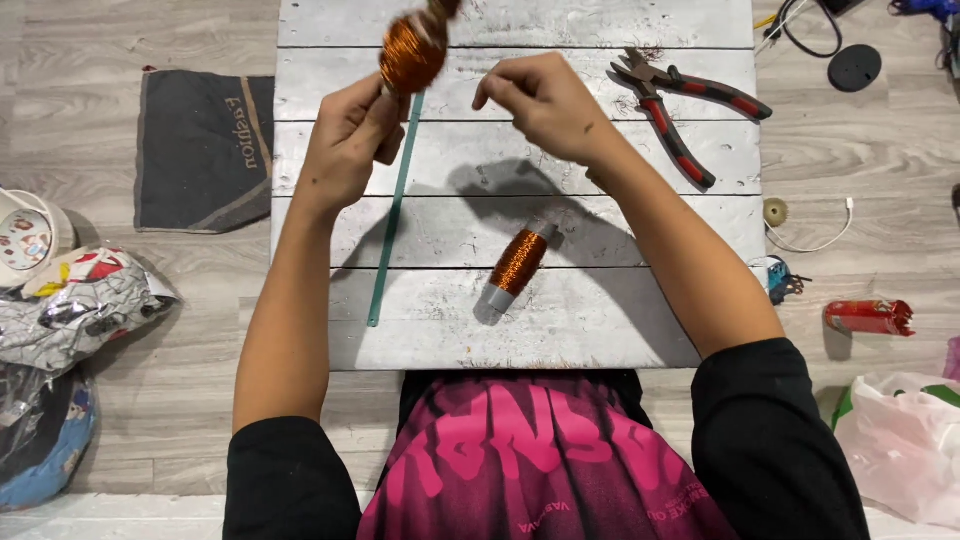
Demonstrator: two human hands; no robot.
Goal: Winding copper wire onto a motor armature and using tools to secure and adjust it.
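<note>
My left hand [347, 145] is raised over a white plank board [560, 330] and grips the lower end of a bundle wrapped in copper wire [410, 52]. My right hand [545, 100] hovers just right of it with fingertips pinched together; whether a thin wire runs between them is too fine to tell. A second spool of copper wire [518, 262] on a grey core lies on the board below my hands. A thin green strip [392, 220] lies lengthwise on the board under my left hand.
Red-and-black pliers [680, 105] lie at the board's far right. On the wooden floor: a dark cloth [205, 150] at left, crumpled foil bags [70, 310], a white cable [815, 235], a red wrapper [868, 316], a white plastic bag [905, 440].
</note>
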